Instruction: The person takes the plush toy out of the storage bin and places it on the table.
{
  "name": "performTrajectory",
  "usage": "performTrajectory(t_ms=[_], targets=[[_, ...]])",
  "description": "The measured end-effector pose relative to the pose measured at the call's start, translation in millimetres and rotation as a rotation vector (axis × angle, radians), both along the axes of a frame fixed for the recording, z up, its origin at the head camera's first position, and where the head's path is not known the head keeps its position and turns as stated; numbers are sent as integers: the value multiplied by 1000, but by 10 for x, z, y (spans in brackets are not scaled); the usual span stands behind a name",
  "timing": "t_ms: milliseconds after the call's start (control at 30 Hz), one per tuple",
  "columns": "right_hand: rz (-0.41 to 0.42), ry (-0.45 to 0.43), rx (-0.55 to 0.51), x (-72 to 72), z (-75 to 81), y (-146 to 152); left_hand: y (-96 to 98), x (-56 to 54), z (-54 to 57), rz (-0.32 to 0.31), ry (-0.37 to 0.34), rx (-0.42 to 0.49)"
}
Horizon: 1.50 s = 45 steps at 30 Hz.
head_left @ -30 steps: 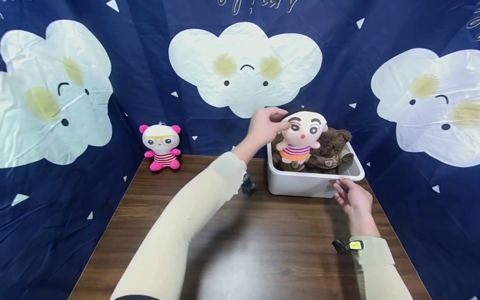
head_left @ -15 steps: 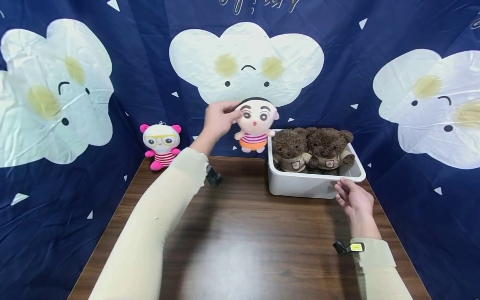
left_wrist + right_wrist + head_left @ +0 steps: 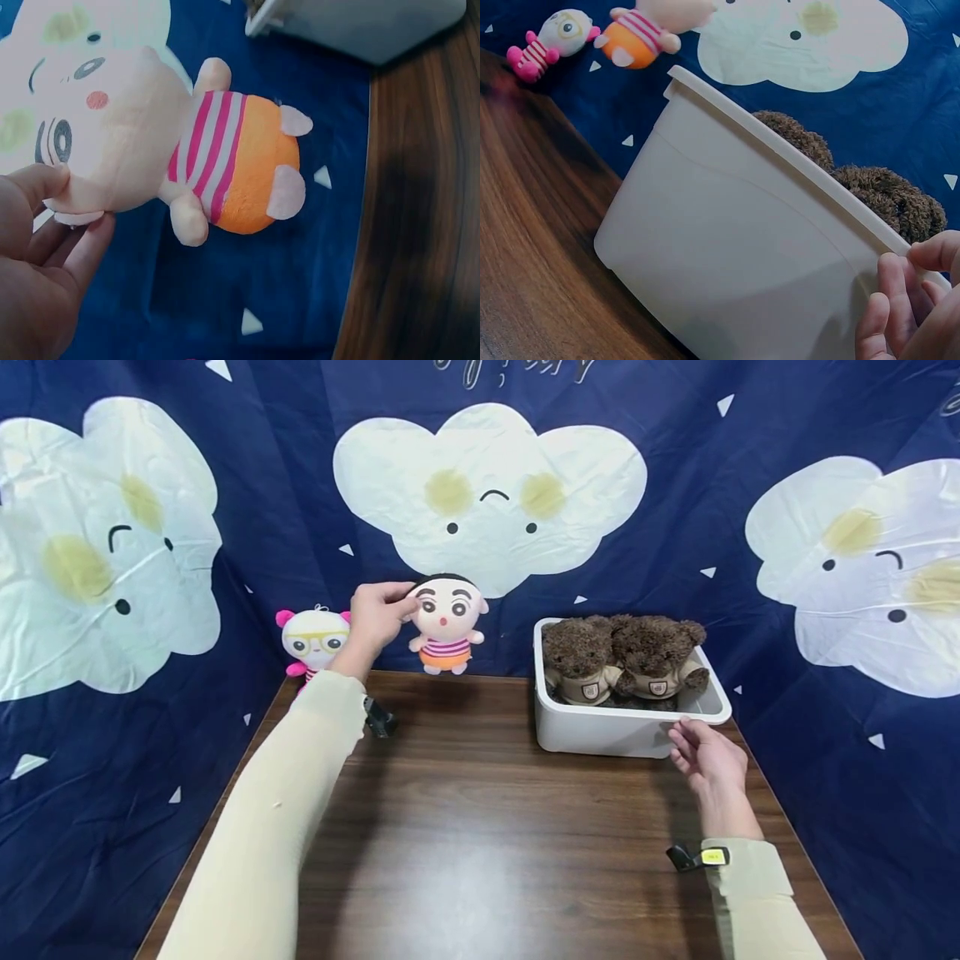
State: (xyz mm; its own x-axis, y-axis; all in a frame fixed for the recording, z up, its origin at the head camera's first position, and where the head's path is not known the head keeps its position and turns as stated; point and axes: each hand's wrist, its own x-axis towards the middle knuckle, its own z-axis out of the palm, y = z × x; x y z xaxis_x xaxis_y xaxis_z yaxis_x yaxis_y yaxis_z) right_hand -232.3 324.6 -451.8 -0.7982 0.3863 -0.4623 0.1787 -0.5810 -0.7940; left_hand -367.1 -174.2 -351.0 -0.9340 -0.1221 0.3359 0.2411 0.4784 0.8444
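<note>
My left hand (image 3: 378,617) pinches the side of the head of a plush doll (image 3: 225,161), which has black hair, a pink-striped top and orange shorts. The doll hangs upright near the back edge of the table, with its shadow below. At the right, my right hand (image 3: 708,764) grips the front rim of a white plastic bin (image 3: 727,217), thumb at the rim and fingers against the outer wall. Inside the bin sit two brown teddy bears (image 3: 581,656) in beige shirts, side by side.
A pink-and-white plush panda (image 3: 315,635) with yellow glasses sits at the back left, partly hidden by my left wrist. Dark blue cloth with printed clouds (image 3: 491,485) encloses the wooden table (image 3: 480,827) at the back and both sides.
My left hand has carried the doll from over the bin leftward toward the panda, uncovering the left bear. My right hand has stayed at the bin's rim.
</note>
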Motion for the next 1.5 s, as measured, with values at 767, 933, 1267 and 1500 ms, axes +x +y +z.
performTrajectory(t_ms=[767, 933, 1267, 1500], targets=[[-10, 9, 34, -15, -11, 29, -457, -163, -589, -20, -160, 76], [-4, -4, 39, -44, -36, 8, -438, -293, -722, 18, -204, 24], [-22, -10, 58, -18, -25, -25, -461, -394, -915, 11, -261, -7], [-31, -3, 69, -6, -47, -40, -418, -503, -1074, 91, -236, 18]])
